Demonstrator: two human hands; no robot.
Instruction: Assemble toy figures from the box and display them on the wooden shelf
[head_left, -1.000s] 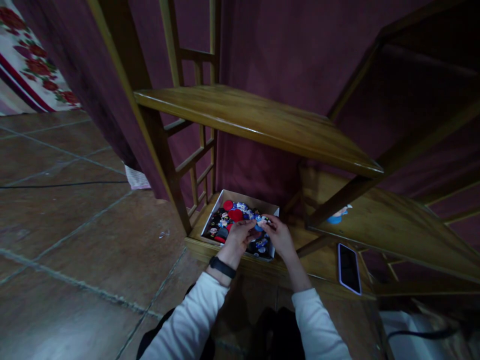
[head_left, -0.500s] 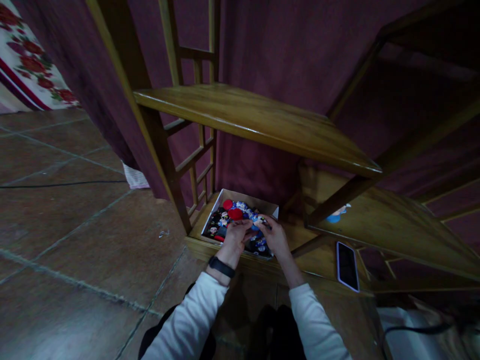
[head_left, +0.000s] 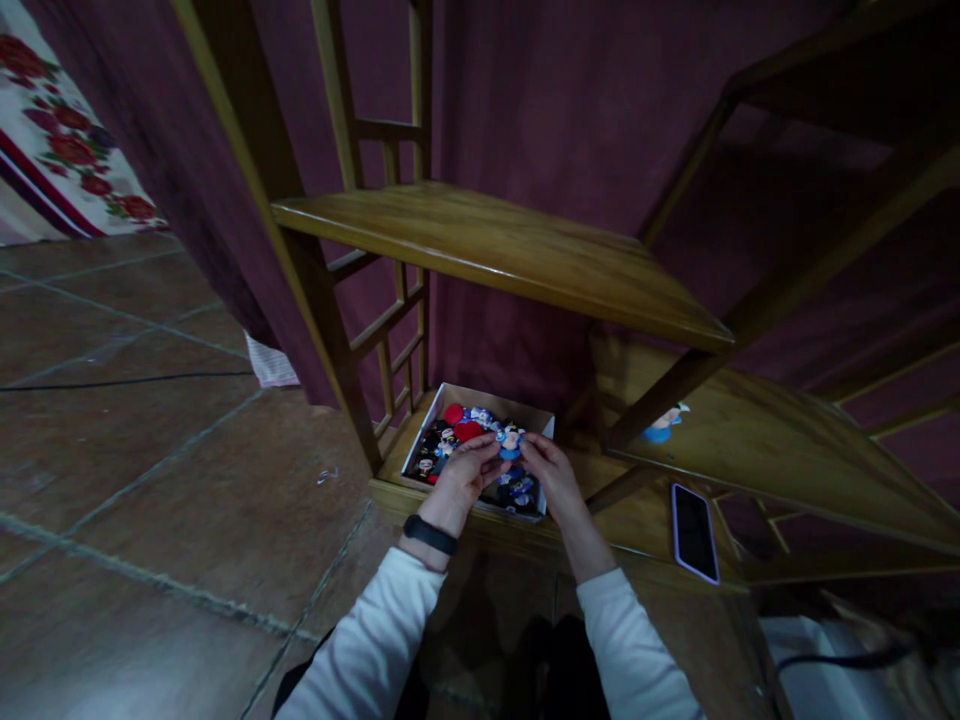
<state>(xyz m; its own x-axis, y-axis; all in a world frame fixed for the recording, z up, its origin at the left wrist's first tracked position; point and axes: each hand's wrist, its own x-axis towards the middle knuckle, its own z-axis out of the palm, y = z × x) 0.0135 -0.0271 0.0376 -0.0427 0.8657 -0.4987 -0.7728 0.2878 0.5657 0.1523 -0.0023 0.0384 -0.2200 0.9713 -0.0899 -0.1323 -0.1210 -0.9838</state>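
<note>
Your left hand (head_left: 459, 478) and right hand (head_left: 553, 476) pinch a small blue figurine (head_left: 510, 441) between closed fingertips. The box (head_left: 489, 395) of toys sits just beneath your fingers.

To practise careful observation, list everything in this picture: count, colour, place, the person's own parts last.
shelf unit: one, golden-brown wood, against the maroon wall.
box: one, pale card, bottom shelf, full of red, blue and black toys.
small figure: one, blue and white, pinched between both hands over the box.
blue figure: one, on the shelf to the right.
phone: one, dark screen, pale purple case, right of the box.
cable: one, black, on the floor, left.
floral cloth: one, white with red flowers, top left.
wristband: one, black, left wrist.
left hand, right hand: two, white sleeves, both holding the small figure.
</note>
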